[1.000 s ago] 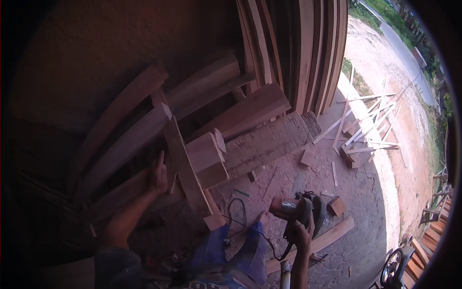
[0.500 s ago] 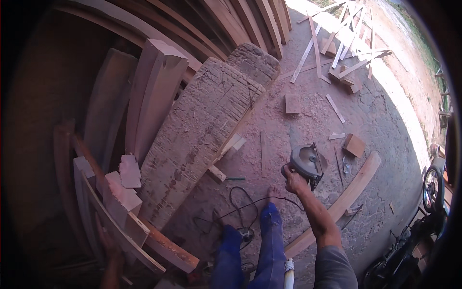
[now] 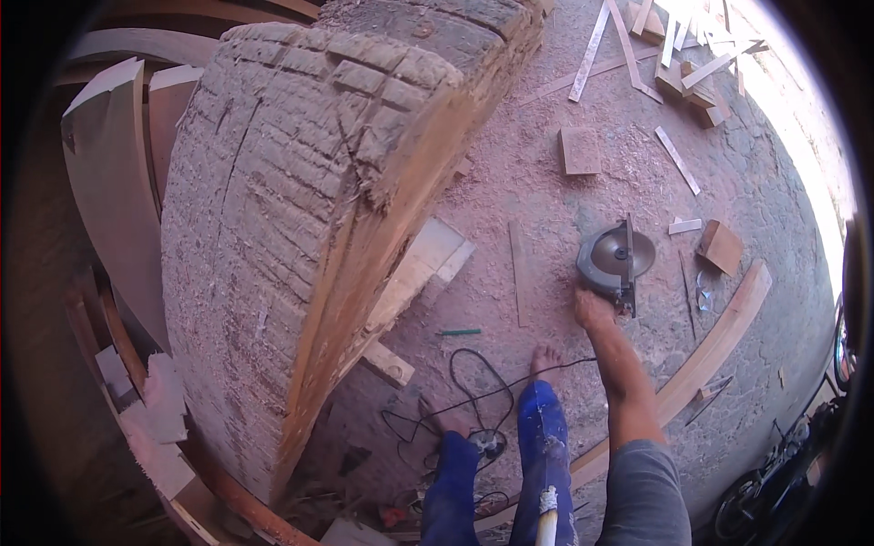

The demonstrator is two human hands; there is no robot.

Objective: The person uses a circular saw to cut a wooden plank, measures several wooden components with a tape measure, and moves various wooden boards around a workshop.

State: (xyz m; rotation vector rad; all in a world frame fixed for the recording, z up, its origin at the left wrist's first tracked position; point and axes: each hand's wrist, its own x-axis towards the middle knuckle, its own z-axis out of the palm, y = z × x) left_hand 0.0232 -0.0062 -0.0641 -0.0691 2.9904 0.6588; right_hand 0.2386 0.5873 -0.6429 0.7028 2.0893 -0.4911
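My right hand (image 3: pixel 594 309) reaches down and grips a circular saw (image 3: pixel 616 257) that hangs close above the sawdust-covered ground, its round blade guard facing up. The saw's black cord (image 3: pixel 473 382) loops on the ground by my bare feet (image 3: pixel 544 359). My legs wear blue trousers (image 3: pixel 537 455). A huge rough-hewn curved timber slab (image 3: pixel 300 227) with saw-scored grooves rises at my left. My left hand is out of sight.
A long curved plank (image 3: pixel 710 350) lies at the right of my arm. Small wood blocks (image 3: pixel 580 150) and thin offcut strips (image 3: pixel 678 159) litter the ground ahead. Curved boards (image 3: pixel 109 182) stack at the far left. A green pencil (image 3: pixel 460 332) lies near the slab.
My view has swung down and closer to the big slab. My right hand has kept hold of the saw and lowered it toward the ground. My left hand has left the picture.
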